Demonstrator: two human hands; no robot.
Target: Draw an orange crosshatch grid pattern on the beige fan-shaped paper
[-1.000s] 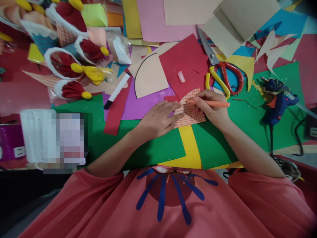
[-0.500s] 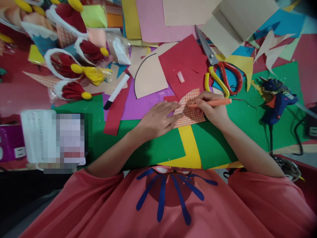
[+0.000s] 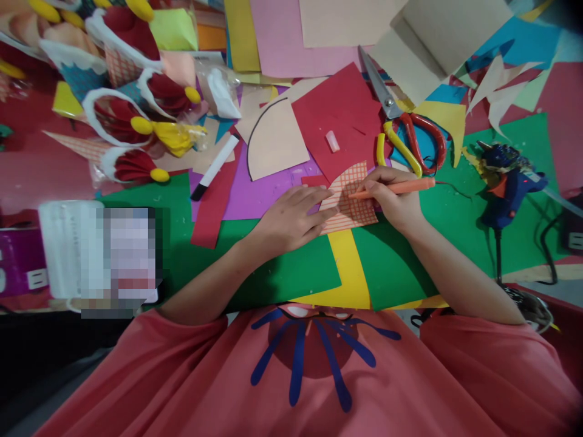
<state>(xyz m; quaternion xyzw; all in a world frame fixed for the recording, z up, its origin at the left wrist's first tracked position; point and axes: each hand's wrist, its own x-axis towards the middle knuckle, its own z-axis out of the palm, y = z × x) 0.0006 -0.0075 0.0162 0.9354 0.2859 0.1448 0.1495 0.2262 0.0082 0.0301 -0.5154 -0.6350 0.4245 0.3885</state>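
Observation:
An orange marker [image 3: 412,186] is pinched in my right hand [image 3: 394,200], its tip on a fan-shaped piece of pale paper [image 3: 359,209] bearing an orange grid. Part of the grid shows only lines in one direction, towards the left side. My left hand [image 3: 294,221] lies flat with fingers stretched over the left edge of that piece. Beyond it, a plain peach fan-shaped piece [image 3: 279,142] with a black curved edge rests on purple sheet. A small pinkish cap-like piece [image 3: 332,142] lies on the red sheet [image 3: 339,109].
Large scissors [image 3: 401,121] with red and yellow handles lie beyond my right hand. A blue glue gun [image 3: 510,188] sits at the right with its cord. A black-and-white marker [image 3: 215,168] is at the left, near several decorated paper cones [image 3: 122,115]. Green sheet [image 3: 291,276] covers the front.
My right hand and the orange marker have shifted slightly to the right across the gridded paper. The left hand stays in place.

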